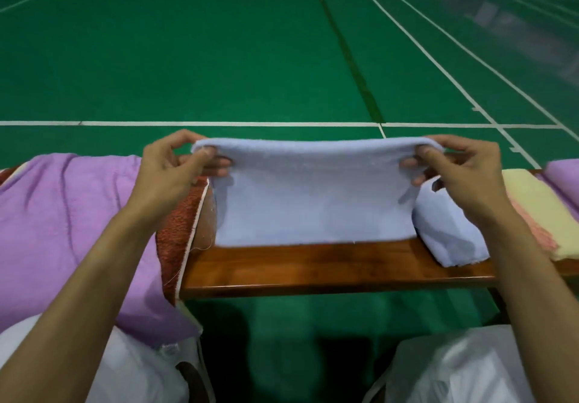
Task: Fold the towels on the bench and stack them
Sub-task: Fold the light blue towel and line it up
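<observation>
A light blue towel [313, 196] hangs doubled over above the wooden bench [313, 265], its lower edge resting on the bench top. My left hand [169, 164] pinches its upper left corner and my right hand [460, 167] pinches its upper right corner, stretching the folded edge between them. A second light blue towel [448, 233] lies folded on the bench just right of it, partly under my right wrist. At the right end lie a folded pale yellow towel [542, 208], a pink one [532, 230] and a purple one [564, 177].
A large purple towel [62, 230] is spread over the bench's left part, with a rust-red towel [178, 230] under its right edge. White plastic bags [454, 368] sit on the floor below at both sides. A green court floor [250, 58] with white lines lies beyond.
</observation>
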Available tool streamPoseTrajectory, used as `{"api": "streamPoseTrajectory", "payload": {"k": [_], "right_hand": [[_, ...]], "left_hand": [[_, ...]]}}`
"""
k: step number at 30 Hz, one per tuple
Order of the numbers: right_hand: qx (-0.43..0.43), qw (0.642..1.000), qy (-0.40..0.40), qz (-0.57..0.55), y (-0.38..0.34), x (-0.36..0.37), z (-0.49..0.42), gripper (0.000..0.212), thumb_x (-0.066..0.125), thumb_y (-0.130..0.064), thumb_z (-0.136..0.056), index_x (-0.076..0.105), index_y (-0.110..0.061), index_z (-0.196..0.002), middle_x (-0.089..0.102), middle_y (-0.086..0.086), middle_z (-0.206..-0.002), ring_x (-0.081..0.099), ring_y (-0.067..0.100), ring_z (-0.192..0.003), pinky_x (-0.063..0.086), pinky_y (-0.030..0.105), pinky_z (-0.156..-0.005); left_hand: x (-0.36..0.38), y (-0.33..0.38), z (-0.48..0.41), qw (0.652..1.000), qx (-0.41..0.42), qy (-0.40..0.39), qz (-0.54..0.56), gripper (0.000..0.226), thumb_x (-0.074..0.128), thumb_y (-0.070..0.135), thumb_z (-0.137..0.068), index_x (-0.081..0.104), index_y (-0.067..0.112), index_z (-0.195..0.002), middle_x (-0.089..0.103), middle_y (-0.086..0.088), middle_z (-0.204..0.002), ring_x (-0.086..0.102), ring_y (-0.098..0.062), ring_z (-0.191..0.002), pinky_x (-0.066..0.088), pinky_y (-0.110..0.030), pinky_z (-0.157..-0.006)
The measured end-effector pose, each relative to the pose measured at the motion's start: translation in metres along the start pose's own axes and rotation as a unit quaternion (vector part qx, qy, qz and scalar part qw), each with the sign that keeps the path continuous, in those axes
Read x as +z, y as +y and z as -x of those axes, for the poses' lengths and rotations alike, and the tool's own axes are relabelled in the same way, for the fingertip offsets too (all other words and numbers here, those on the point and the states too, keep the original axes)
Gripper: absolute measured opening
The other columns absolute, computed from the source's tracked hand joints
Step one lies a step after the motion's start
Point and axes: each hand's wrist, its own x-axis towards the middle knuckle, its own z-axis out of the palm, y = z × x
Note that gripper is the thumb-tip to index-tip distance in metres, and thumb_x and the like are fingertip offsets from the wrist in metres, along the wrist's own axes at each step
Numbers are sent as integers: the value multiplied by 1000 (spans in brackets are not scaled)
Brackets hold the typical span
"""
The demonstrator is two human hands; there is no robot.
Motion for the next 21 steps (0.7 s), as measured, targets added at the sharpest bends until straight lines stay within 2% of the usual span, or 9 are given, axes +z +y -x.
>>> {"api": "streamPoseTrajectory", "payload": {"k": [2,3,6,8,10,13,16,18,21], "right_hand": [[-52,998,15,-23,0,-4,2,16,65,-8,-100,76,-8,-112,78,-3,-92,74,19,-66,55,25,-55],[-74,997,12,-15,2,-7,3,16,66,-8,-99,76,-9,-112,78,-5,-93,74,18,-67,55,25,-56],[-76,993,-68,51,11,-17,10,20,73,-2,-92,79,-12,-108,78,-11,-81,74,18,-65,57,27,-56],[-38,978,-167,122,21,-20,14,20,76,1,-88,82,-12,-102,77,-5,-72,73,15,-62,60,33,-60],[-9,940,-255,226,29,-22,17,20,79,-4,-85,83,-21,-95,76,-7,-68,70,8,-61,60,34,-67],[79,863,-357,349,33,-24,18,17,81,-21,-85,79,-32,-97,76,-10,-69,70,7,-65,61,39,-77],[93,869,-257,414,31,-14,14,17,82,-37,-83,75,-31,-98,76,-6,-71,68,11,-61,62,42,-75],[51,894,-155,418,30,6,14,20,80,-41,-83,77,-26,-97,76,-4,-80,69,20,-75,60,41,-76],[34,931,-93,351,30,56,21,37,68,-44,-94,70,-21,-123,73,4,-118,65,29,-111,52,41,-93]], "left_hand": [[-7,4,1,999,37,20,34,8,68,11,-94,65,16,-100,80,-4,-86,78,-21,-77,60,-28,-66],[-13,2,3,998,50,19,27,11,72,14,-90,68,19,-98,80,-4,-86,78,-24,-77,60,-32,-67],[-32,-12,11,986,75,-16,-150,15,82,12,-82,77,19,-94,79,-1,-80,78,-28,-75,62,-45,-72],[-37,-23,17,963,36,-82,-253,20,82,4,-82,79,23,-89,77,1,-69,75,-23,-63,63,-42,-58],[-36,-29,22,928,-36,-191,-319,22,85,9,-81,78,24,-95,75,2,-63,71,-15,-55,54,-21,-51],[-37,-37,25,892,-89,-275,-349,33,88,32,-74,77,26,-104,72,-1,-58,64,-10,-49,46,-17,-53],[-32,-43,22,919,-24,-189,-346,31,79,54,-73,81,29,-91,66,2,-52,50,-8,-46,40,-24,-51],[-18,-50,18,924,47,-114,-361,34,72,59,-77,82,28,-88,64,10,-55,52,-5,-50,39,-21,-52],[14,-68,15,902,117,-68,-410,49,57,67,-94,76,27,-114,75,10,-103,63,-8,-94,50,-32,-76]]}}
